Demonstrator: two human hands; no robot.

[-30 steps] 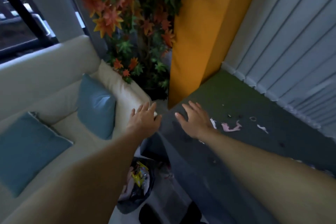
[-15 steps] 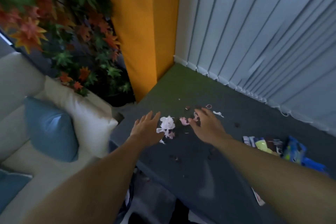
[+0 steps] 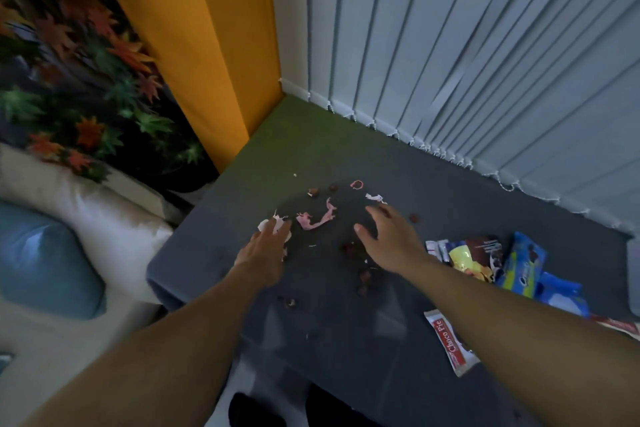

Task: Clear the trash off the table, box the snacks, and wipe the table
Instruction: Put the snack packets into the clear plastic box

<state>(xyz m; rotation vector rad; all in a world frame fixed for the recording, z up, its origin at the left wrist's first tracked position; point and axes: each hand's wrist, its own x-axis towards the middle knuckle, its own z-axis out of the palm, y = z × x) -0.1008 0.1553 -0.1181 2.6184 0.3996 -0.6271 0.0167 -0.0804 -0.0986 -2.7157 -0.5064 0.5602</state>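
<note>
Two slack-fingered hands apart: left hand (image 3: 265, 251) over crumpled white paper (image 3: 264, 224); right hand (image 3: 389, 241) beside curly pink scraps (image 3: 320, 218).

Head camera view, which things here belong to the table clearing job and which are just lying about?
Job:
table
crumpled white scrap
pink wrapper strip
brown crumbs
Choco Pie pack
blue snack packs

Lying about:
blue cushion
sofa
leafy plant
orange panel
blinds

left hand (image 3: 266, 248) over white scrap (image 3: 264, 225), dark table (image 3: 346, 340)
</note>
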